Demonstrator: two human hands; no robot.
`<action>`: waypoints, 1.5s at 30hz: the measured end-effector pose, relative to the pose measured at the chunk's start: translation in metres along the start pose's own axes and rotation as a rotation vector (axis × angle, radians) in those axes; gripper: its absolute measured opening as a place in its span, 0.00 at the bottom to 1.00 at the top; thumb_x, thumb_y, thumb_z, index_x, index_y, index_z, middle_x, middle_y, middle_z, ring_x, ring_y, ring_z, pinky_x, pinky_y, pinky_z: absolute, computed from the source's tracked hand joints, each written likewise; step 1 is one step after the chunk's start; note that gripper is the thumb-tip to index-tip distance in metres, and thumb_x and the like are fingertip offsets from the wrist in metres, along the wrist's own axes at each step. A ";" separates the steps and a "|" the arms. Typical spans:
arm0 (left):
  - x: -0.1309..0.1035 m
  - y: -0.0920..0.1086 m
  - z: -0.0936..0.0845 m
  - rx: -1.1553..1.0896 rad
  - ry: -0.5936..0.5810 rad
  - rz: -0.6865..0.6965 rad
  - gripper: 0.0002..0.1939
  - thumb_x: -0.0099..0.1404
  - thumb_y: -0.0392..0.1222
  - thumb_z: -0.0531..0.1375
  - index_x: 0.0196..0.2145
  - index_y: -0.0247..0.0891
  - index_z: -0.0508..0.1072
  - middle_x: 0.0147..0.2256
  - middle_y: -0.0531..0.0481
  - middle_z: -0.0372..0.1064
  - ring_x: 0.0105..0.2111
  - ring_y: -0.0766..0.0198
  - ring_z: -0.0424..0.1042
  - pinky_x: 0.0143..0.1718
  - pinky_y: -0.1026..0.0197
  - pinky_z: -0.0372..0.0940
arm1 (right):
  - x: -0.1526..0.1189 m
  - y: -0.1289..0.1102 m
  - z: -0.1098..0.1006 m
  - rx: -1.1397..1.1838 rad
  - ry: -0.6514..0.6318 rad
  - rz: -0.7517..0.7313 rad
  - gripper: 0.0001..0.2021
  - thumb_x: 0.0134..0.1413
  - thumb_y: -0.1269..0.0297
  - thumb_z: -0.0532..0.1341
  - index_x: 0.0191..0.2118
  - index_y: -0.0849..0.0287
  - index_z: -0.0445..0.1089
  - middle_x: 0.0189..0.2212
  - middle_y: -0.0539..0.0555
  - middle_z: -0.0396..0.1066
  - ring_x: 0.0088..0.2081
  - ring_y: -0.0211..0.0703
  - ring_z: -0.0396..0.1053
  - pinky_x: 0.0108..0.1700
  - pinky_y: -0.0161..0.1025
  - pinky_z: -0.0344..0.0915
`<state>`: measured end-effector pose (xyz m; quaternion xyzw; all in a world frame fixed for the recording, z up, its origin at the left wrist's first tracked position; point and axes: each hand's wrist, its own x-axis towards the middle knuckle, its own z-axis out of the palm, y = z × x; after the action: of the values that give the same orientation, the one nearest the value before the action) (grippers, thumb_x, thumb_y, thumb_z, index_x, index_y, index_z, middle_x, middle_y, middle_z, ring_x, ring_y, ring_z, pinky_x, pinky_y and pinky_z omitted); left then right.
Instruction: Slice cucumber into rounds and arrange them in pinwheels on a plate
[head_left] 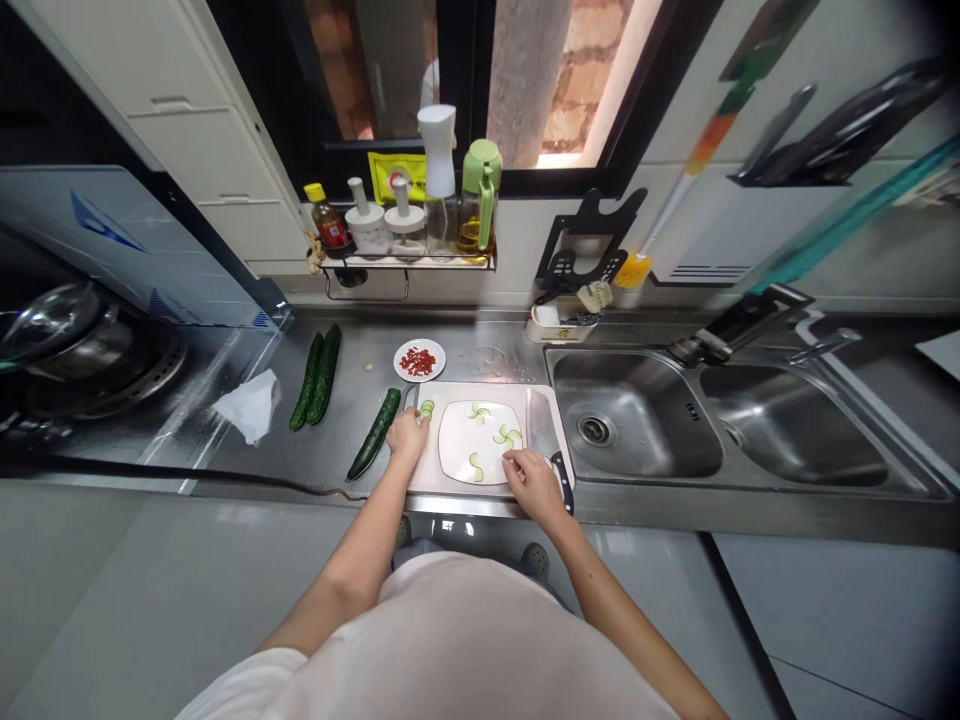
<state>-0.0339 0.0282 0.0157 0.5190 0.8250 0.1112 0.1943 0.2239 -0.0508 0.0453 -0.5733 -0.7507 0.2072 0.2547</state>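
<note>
My left hand (408, 436) is at the left side of the pink cutting board (424, 474), its fingers curled against a small stack of cucumber slices (427, 408). A white squarish plate (459, 440) lies on the board, with thin cucumber slices fanned into pinwheels (507, 437) at its top and right. Near its lower edge is a smaller group of slices (475, 466). My right hand (534, 482) hovers at the plate's lower right rim, fingertips pinched together; anything between them is too small to make out. Beside it lies a knife (562, 484) with a black handle, its broad blade on the board.
Left of the board lie a cut cucumber (373, 434), two whole cucumbers (316, 378) and a crumpled white tissue (250, 406). Behind it stands a small plate (419, 372) of chopped red pieces. A double sink (637, 415) is right, a stove (97, 370) left, a condiment rack (409, 262) above.
</note>
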 end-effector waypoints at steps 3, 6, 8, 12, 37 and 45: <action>-0.001 0.001 0.000 -0.018 0.014 0.014 0.16 0.64 0.48 0.57 0.45 0.38 0.73 0.43 0.38 0.74 0.43 0.51 0.73 0.41 0.58 0.62 | 0.000 0.000 0.000 0.014 0.008 0.004 0.13 0.62 0.61 0.51 0.39 0.57 0.71 0.31 0.55 0.71 0.37 0.46 0.67 0.42 0.41 0.61; -0.002 0.003 0.000 -0.045 0.041 0.007 0.14 0.63 0.46 0.58 0.44 0.39 0.73 0.44 0.40 0.73 0.43 0.53 0.72 0.40 0.60 0.62 | 0.000 0.000 0.001 0.023 0.017 0.008 0.12 0.62 0.62 0.51 0.38 0.57 0.71 0.31 0.55 0.71 0.37 0.46 0.67 0.42 0.41 0.61; -0.004 0.005 -0.001 -0.072 0.054 0.001 0.11 0.63 0.43 0.57 0.42 0.39 0.73 0.44 0.41 0.73 0.43 0.55 0.72 0.40 0.60 0.61 | -0.002 0.000 0.002 0.026 0.009 0.011 0.12 0.62 0.62 0.51 0.38 0.57 0.71 0.31 0.55 0.71 0.37 0.45 0.67 0.42 0.41 0.61; -0.008 0.006 -0.002 -0.175 0.055 -0.013 0.08 0.63 0.38 0.57 0.39 0.40 0.74 0.40 0.44 0.75 0.41 0.56 0.73 0.39 0.61 0.61 | -0.004 0.000 0.002 0.030 -0.007 0.032 0.12 0.62 0.62 0.50 0.37 0.57 0.71 0.31 0.54 0.71 0.36 0.45 0.67 0.41 0.40 0.61; -0.089 0.048 -0.031 -1.038 -0.407 0.348 0.15 0.51 0.49 0.66 0.31 0.35 0.73 0.30 0.49 0.70 0.30 0.67 0.66 0.33 0.66 0.61 | 0.026 -0.050 0.005 0.672 -0.010 0.128 0.10 0.56 0.56 0.56 0.32 0.57 0.67 0.29 0.51 0.72 0.32 0.40 0.67 0.37 0.37 0.64; -0.101 0.049 -0.037 -1.052 -0.740 0.021 0.30 0.58 0.68 0.56 0.41 0.37 0.70 0.25 0.52 0.69 0.19 0.73 0.60 0.19 0.70 0.47 | 0.026 -0.052 0.000 0.616 0.064 0.102 0.11 0.58 0.55 0.55 0.31 0.57 0.66 0.28 0.51 0.71 0.31 0.39 0.66 0.36 0.36 0.63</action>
<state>0.0289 -0.0402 0.0882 0.3665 0.5335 0.3164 0.6935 0.1790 -0.0389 0.0806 -0.5122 -0.6148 0.4191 0.4290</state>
